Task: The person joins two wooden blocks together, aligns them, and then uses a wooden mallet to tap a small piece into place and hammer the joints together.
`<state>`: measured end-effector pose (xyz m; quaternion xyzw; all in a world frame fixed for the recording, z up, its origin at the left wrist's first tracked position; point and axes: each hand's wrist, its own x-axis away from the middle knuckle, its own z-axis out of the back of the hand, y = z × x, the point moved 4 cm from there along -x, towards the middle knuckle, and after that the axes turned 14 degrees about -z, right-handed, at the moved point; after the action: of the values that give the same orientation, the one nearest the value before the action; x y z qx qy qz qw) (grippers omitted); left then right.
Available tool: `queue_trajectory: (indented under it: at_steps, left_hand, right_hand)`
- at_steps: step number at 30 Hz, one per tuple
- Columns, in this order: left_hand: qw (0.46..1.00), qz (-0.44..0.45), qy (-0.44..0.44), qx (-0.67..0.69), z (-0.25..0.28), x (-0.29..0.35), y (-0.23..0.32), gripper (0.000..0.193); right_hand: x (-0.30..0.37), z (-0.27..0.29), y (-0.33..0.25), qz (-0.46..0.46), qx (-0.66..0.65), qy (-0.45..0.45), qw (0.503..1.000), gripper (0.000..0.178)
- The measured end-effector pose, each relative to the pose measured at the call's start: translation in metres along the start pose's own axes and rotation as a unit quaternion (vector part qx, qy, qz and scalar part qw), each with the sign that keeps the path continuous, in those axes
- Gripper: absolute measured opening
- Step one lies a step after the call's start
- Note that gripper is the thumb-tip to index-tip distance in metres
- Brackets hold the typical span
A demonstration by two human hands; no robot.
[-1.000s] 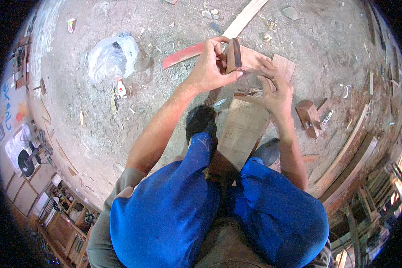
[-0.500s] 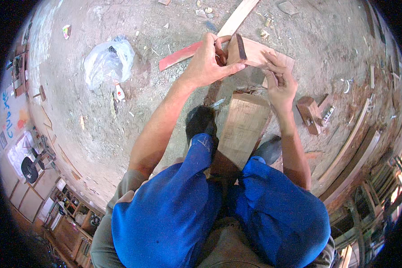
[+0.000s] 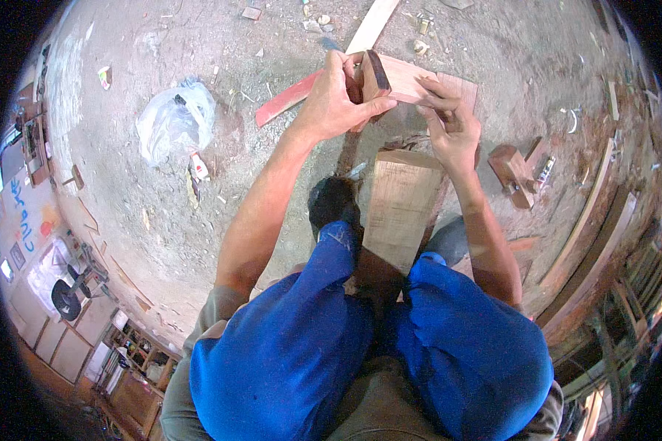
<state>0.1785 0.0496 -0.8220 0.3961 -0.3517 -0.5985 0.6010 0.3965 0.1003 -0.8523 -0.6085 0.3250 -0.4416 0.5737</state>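
Note:
My left hand (image 3: 325, 109) grips a reddish-brown wooden block (image 3: 376, 76) with a dark edge, its thumb along the lower side. A flat, paler board (image 3: 406, 79) meets the block and runs off to the right. The fingers of my right hand (image 3: 454, 134) are bent around that board's lower edge, thumb below. I cannot tell whether block and board are joined. Both hands are above the far end of a thick wooden beam (image 3: 399, 198) lying between my feet.
A red-painted board (image 3: 287, 99) and a pale strip (image 3: 374, 26) lie beyond my hands. Left is a clear plastic bag (image 3: 176, 121); right, a wooden tool with a block-shaped body (image 3: 511, 175). Long timbers (image 3: 592, 250) line the right side. Chips and scraps litter the dirt floor.
The whole view has shifted slightly. Both hands keep their hold on the wood, with only a small shift of the right hand's fingers along the board.

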Motion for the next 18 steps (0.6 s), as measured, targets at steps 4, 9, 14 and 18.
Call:
queue_trajectory:
  at_steps: [4, 9, 14, 18]
  left_hand:
    - [1.0, 0.006, 0.001, -0.024, -0.001, 0.002, 0.01, 0.072]
    - [0.992, -0.039, 0.017, -0.119, -0.006, 0.012, 0.023, 0.074]
    - [0.985, -0.117, -0.011, -0.126, -0.015, -0.004, 0.062, 0.068]
    - [0.967, -0.168, -0.059, -0.185, -0.022, -0.018, 0.086, 0.074]
  right_hand:
    - [-0.004, 0.0, 0.002, -0.014, -0.095, -0.026, 0.995, 0.019]
    - [-0.009, 0.01, -0.027, -0.152, 0.153, -0.096, 0.972, 0.024]
    - [-0.012, 0.022, -0.066, 0.016, 0.295, -0.094, 0.951, 0.034]
    - [-0.014, 0.018, -0.09, -0.098, 0.174, -0.112, 0.973, 0.048]
